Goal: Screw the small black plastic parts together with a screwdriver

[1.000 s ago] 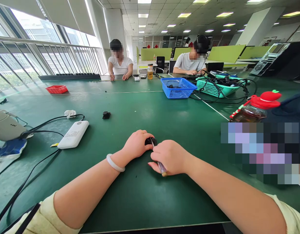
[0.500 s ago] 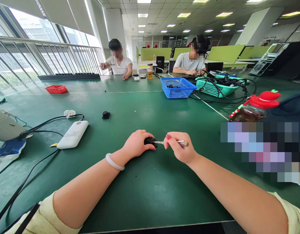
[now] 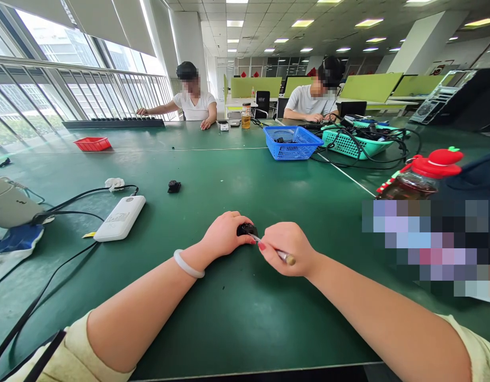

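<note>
On the green table, my left hand is closed around a small black plastic part, thumb on the near side and fingers on the far side. My right hand grips a slim screwdriver-like tool with a thin metal shaft and a tan handle end. The tool slants up-left, its tip against or in the black part; the fingers hide the exact contact. A second small black part lies apart on the table, beyond my left hand.
A white power bank with black cables lies to the left. Farther off are a red tray, a blue basket and a green basket of cables. A red-lidded bottle stands right. Two people sit across the table.
My right hand has turned and shifted slightly toward me, so the tool's handle end now points lower. My left hand keeps its hold on the black part. The far-left person's arm has stretched outward.
</note>
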Demonstrator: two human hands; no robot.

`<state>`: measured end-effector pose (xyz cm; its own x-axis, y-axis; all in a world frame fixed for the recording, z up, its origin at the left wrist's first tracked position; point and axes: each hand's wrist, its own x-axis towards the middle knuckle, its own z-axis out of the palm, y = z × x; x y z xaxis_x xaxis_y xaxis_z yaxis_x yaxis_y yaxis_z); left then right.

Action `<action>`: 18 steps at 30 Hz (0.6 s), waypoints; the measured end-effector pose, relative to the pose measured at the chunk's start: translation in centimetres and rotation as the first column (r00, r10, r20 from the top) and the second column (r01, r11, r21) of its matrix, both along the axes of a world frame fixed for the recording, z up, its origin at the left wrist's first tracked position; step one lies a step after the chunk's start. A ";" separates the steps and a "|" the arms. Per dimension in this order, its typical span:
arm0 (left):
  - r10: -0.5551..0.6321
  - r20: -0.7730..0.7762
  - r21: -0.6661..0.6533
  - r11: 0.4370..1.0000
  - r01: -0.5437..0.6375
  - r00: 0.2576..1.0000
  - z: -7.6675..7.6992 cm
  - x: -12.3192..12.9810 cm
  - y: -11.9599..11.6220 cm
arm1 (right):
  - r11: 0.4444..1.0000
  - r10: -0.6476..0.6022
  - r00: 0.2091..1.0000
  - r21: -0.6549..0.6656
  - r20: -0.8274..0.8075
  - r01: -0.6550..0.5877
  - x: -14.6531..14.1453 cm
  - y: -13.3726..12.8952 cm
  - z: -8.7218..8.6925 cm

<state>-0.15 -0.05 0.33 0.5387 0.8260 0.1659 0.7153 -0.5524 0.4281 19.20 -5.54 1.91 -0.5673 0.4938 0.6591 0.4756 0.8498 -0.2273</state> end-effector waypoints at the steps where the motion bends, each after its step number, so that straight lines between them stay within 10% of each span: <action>1: 0.002 0.002 0.002 1.000 -0.002 1.000 0.0 0.0 0.0 | 0.997 0.001 0.999 0.076 0.053 -0.005 -0.3 -0.1 -0.2; 10: -0.039 0.081 -0.060 0.997 0.044 0.996 0.4 -0.3 0.0 | 0.971 -0.002 0.906 0.219 0.424 -0.100 -2.9 -1.1 -2.5; 18: -0.047 0.090 -0.098 0.994 0.056 0.995 0.5 -0.9 0.2 | 0.942 -0.076 0.975 -0.337 -0.208 0.001 0.5 1.0 -0.3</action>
<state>-1.02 0.17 0.80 0.5682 0.8121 0.1324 0.6439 -0.5391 0.5430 19.75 -4.56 1.62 -0.4063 0.7243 0.5571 0.4146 0.6894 -0.5940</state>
